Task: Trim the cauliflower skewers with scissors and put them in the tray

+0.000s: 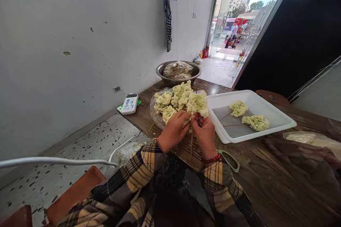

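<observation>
White wall runs along one side of a dark wooden table (pixel 266 184), and behind the table an open glass front shows a street with a person walking.

Taking the white tray (pixel 282 120) as the landmark: it sits on the table and holds two finished skewers of cauliflower (pixel 256 122), lying flat, with their thin sticks pointing away from the florets toward the tray's near-left corner. Just left of the tray is a heap of cauliflower florets (pixel 181 101) on a clear plastic sheet. Beyond this heap, farther from the tray, stands a metal basin (pixel 162 71) with a filled plastic bag (pixel 178 68) inside it. At the table edge far left of the tray lies a small white device (pixel 129 103). Just in front of the tray's near corner, scissors with pale green handles (pixel 229 159) lie on the wood.

Both hands meet just left of the tray's near-left corner, at the front of the heap. The left hand (pixel 173 130) is closed with the fingers narrow, pinching a floret (pixel 188 120). The right hand (pixel 205 135), with a red bead bracelet at the wrist, is closed on a thin bamboo stick (pixel 191 147). The stick's long axis runs almost straight from the person toward the heap; its far end goes into the floret between the fingers, its near end points back to the person's plaid sleeves.
</observation>
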A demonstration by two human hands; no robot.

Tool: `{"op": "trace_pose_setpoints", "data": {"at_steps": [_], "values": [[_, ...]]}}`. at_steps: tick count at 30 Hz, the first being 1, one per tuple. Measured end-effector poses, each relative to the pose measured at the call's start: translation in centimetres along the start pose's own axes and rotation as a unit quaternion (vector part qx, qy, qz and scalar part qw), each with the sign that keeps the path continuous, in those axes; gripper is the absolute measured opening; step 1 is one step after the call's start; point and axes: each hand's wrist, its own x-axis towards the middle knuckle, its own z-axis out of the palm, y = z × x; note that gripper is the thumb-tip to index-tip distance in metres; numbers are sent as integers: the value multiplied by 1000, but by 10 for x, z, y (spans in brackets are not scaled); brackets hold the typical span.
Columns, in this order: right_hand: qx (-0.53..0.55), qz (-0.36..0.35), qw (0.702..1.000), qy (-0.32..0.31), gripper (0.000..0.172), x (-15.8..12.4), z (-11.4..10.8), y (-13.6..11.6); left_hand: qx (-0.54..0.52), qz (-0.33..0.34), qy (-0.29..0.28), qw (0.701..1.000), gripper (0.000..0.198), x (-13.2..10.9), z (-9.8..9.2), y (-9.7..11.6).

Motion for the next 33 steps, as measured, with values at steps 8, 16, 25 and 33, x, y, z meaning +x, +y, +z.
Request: {"op": "trace_pose_setpoints", "data": {"at_steps": [8,16,25,33], "values": [[-5,-6,1000,21,25,2,0,4,-63,-39,7,997,23,2,3,3],[19,-18,999,36,34,3,-4,-1,-267,-219,7,938,42,3,-9,-10],[48,8,998,27,35,3,-8,0,-276,-219,-5,936,41,4,-14,-4],[135,17,991,10,36,3,-3,-6,-200,-118,-6,973,32,5,-13,1]]}}
